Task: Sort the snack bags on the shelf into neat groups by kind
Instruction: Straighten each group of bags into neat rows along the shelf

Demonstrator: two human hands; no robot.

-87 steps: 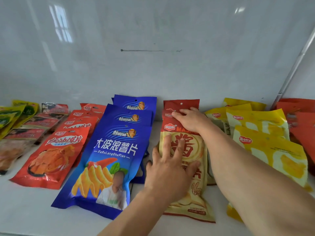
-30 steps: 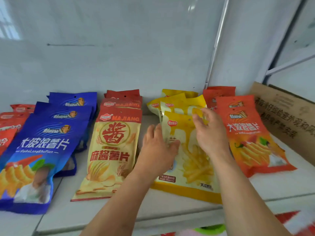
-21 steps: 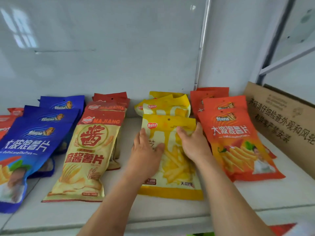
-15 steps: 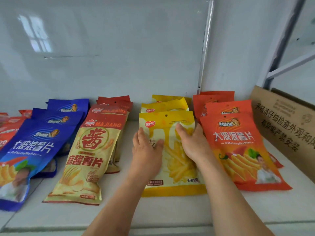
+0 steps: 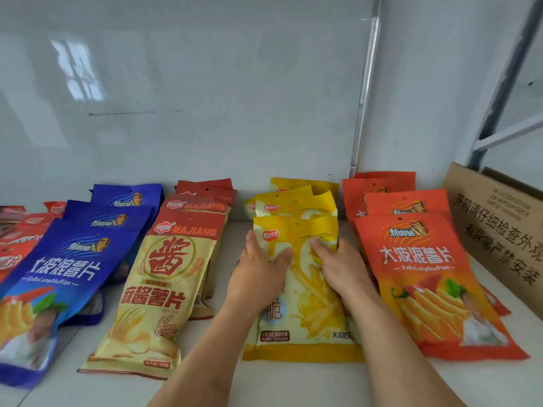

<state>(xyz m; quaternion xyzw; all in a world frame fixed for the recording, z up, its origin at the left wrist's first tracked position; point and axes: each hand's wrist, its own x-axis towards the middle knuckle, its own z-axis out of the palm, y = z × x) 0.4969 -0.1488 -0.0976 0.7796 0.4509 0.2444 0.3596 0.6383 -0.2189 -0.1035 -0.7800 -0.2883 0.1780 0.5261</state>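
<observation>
Snack bags lie in overlapping rows on a white shelf (image 5: pixel 293 386). From left to right I see red bags (image 5: pixel 20 245), blue chip bags (image 5: pixel 64 268), cream and red MAJIANG bags (image 5: pixel 164 289), yellow fries bags (image 5: pixel 293 201) and orange chip bags (image 5: pixel 426 274). The front yellow fries bag (image 5: pixel 311 318) lies straight in its row. My left hand (image 5: pixel 258 274) rests on its upper left edge with the thumb over the face. My right hand (image 5: pixel 338 265) grips its upper right edge with curled fingers.
A brown cardboard box (image 5: pixel 499 230) with black printed text stands at the right end of the shelf, close to the orange bags. A white wall panel with a metal strip (image 5: pixel 364 98) backs the shelf. A grey frame post (image 5: pixel 505 77) rises at the far right.
The front yellow bag was tilted a second ago and now lies square with its row. Both hands have slid up it towards its top corners.
</observation>
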